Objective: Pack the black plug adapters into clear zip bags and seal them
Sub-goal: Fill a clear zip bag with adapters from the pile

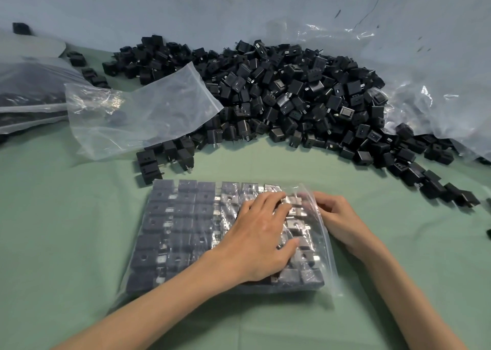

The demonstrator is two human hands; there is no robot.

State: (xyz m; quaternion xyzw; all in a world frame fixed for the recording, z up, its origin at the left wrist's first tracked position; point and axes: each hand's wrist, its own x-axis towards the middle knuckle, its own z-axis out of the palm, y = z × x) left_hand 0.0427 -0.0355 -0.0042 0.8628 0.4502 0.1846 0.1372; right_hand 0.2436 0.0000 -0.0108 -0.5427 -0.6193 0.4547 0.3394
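Left hand (260,240) presses bag (170,232); right hand (337,217) pinches edge.

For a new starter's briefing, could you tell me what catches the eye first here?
A big heap of loose black plug adapters spreads across the back of the green table. In front lies a filled zip bag, left hand pressing on it, right hand pinching its right edge.

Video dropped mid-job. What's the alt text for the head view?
Left hand presses flat on a filled bag of adapters on the green table while the right hand pinches its right edge. Behind lie a loose adapter pile and another clear bag.
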